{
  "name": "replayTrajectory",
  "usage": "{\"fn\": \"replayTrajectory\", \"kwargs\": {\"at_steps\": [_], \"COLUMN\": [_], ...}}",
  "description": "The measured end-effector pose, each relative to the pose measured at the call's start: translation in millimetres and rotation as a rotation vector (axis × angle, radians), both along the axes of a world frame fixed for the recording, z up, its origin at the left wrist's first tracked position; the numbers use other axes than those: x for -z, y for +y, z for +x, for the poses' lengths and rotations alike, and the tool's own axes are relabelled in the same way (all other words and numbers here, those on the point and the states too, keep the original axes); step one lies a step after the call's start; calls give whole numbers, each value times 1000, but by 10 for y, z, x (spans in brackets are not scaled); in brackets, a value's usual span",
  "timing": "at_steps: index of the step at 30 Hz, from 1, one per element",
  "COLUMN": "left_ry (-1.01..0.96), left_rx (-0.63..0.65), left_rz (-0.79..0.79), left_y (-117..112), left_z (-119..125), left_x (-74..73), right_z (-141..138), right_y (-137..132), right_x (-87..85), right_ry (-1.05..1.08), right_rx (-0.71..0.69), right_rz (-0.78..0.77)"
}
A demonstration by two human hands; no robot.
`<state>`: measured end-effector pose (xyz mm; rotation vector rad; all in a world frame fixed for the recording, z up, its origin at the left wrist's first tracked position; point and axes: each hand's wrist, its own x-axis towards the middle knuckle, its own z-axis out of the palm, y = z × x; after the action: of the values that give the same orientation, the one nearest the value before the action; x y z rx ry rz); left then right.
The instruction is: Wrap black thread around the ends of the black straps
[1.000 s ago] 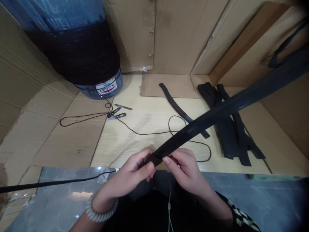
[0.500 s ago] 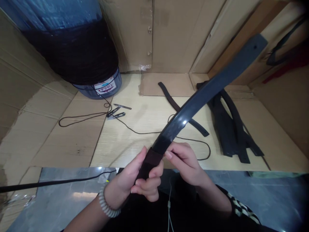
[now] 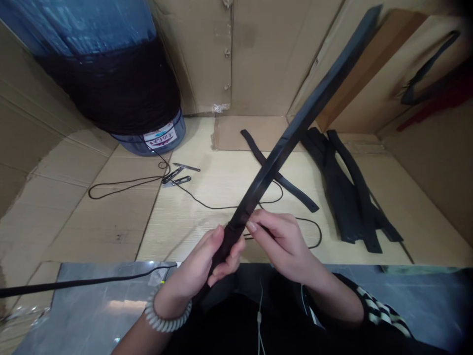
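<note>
My left hand [image 3: 207, 268] is wrapped round the near end of a long black strap [image 3: 295, 125], which rises diagonally toward the upper right. The fingers of my right hand [image 3: 283, 241] pinch the strap just above the left hand's grip. A thin black cord [image 3: 218, 204] lies looped on the wooden board [image 3: 207, 217] behind my hands and runs back toward the spool. A spiral band sits on my left wrist.
A large spool of black cord [image 3: 121, 88] stands at the back left under blue plastic. Small clippers [image 3: 177, 178] lie near it. A single black strap [image 3: 291, 185] and a pile of black straps [image 3: 347, 192] lie to the right. Cardboard walls enclose the space.
The strap has swung from nearly level at the right up to a steep diagonal. My left hand has shifted from a fingertip hold to a full grip on its end.
</note>
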<state>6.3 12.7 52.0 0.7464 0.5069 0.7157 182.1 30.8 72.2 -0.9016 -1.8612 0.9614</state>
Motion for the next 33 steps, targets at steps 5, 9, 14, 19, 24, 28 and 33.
{"fn": "replayTrajectory", "kwargs": {"at_steps": [5, 9, 14, 19, 24, 28, 33], "left_ry": [-88, -92, 59, 145, 192, 198, 185], "left_rx": [141, 108, 18, -16, -64, -122, -197], "left_rz": [-41, -11, -7, -24, 37, 86, 124], "left_y": [37, 67, 228, 399, 506, 554, 585], "left_z": [-41, -2, 25, 6, 21, 51, 96], "left_x": [-68, -80, -102, -179, -222, -237, -269], "right_z": [-28, -25, -52, -76, -82, -90, -97], "right_y": [93, 124, 192, 295, 373, 435, 500], "right_x": [-53, -39, -75, -110, -116, -135, -157], "right_ry": [-59, -39, -133, -255, -279, -281, -289], "right_rx": [-74, -76, -5, 32, 38, 51, 68], "right_rz": [105, 147, 259, 310, 320, 332, 404]}}
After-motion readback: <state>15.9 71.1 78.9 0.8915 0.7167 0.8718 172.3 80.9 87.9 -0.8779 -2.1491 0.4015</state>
